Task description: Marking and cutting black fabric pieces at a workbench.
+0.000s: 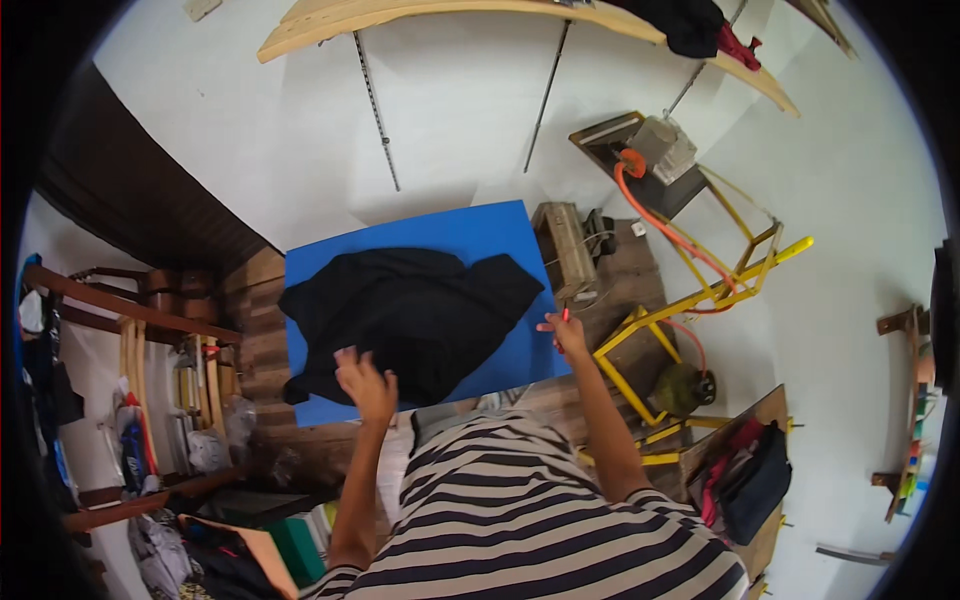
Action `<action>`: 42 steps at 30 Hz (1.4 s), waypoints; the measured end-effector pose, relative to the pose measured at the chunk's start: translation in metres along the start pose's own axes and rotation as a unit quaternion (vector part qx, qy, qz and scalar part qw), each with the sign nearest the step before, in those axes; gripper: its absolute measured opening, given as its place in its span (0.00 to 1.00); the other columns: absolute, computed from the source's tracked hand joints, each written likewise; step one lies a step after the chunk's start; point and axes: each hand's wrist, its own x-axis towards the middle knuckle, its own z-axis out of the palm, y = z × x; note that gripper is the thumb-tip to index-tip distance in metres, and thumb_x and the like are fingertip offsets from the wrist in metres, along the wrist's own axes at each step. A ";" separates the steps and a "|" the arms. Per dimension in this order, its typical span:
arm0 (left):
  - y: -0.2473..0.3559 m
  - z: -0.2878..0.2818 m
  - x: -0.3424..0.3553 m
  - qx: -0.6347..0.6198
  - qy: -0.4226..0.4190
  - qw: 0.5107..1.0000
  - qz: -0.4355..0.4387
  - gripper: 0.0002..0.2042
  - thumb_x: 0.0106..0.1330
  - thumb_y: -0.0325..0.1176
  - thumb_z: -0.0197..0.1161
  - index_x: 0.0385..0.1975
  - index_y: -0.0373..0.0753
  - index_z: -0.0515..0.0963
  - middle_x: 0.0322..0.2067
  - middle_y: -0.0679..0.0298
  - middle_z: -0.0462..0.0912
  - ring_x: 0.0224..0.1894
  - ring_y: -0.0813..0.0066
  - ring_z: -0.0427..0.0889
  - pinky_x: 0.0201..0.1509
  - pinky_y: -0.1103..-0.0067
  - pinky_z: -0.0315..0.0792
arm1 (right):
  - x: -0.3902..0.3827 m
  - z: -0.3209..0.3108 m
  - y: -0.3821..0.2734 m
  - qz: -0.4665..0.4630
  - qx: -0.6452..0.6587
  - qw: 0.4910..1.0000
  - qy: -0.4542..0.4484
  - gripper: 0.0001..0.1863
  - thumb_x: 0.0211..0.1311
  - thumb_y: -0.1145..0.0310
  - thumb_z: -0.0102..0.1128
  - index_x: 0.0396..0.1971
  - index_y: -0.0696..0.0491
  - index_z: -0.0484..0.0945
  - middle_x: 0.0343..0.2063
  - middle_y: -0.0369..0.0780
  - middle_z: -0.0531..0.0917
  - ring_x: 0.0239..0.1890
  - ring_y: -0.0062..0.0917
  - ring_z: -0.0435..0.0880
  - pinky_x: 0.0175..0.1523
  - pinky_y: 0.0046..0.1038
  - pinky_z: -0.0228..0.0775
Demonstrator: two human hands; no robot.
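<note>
A black garment (400,315) lies crumpled across a blue-topped table (470,222); its exact kind cannot be made out. My left hand (366,386) is over the garment's near edge, fingers spread and nothing in them. Whether it touches the cloth is unclear. Off to the right, my right hand (568,334) is at the table's right edge, apart from the garment. Its fingers are closed around a slim red object (559,346), of which only small parts show.
Beyond the table's right edge stands a wooden box (565,250). Further right is a yellow metal frame (630,365) with an orange hose (672,235) and a round green tank (683,388). Shelves of goods (140,300) stand at left; folded clothes (755,485) lie at lower right.
</note>
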 end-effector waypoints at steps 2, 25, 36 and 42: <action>0.031 0.024 0.010 -0.104 -0.104 0.984 0.098 0.26 0.54 0.39 0.65 0.51 0.33 0.69 0.55 0.48 0.68 0.62 0.49 0.63 0.62 0.58 0.58 | 0.026 0.009 -0.003 0.007 0.000 1.000 0.006 0.12 0.58 0.60 0.62 0.30 0.54 0.77 0.25 0.42 0.85 0.08 0.16 0.67 0.11 0.20 0.55; 0.024 0.066 0.062 -0.342 -0.226 0.905 -0.114 0.09 0.61 0.35 0.53 0.36 0.37 0.72 0.40 0.52 0.77 0.45 0.48 0.76 0.48 0.61 0.69 | 0.021 0.073 -0.046 -0.341 -0.037 0.939 0.030 0.08 0.59 0.68 0.66 0.28 0.57 0.79 0.18 0.29 0.73 0.21 0.12 0.65 0.27 0.19 0.62; 0.037 -0.088 0.182 -0.579 0.026 0.814 -0.026 0.07 0.60 0.19 0.46 0.31 0.35 0.72 0.24 0.68 0.69 0.29 0.82 0.66 0.34 0.83 0.64 | -0.111 0.091 -0.210 -0.294 0.113 0.946 0.073 0.12 0.62 0.61 0.64 0.38 0.53 0.79 0.16 0.27 0.71 0.11 0.11 0.63 0.14 0.15 0.50; 0.062 -0.234 0.210 -0.632 -0.005 0.773 0.060 0.04 0.51 0.23 0.46 0.27 0.37 0.66 0.26 0.71 0.63 0.32 0.83 0.61 0.37 0.86 0.56 | -0.191 0.047 -0.278 -0.254 0.156 0.949 -0.108 0.14 0.59 0.66 0.67 0.42 0.56 0.80 0.17 0.32 0.74 0.14 0.14 0.67 0.19 0.16 0.57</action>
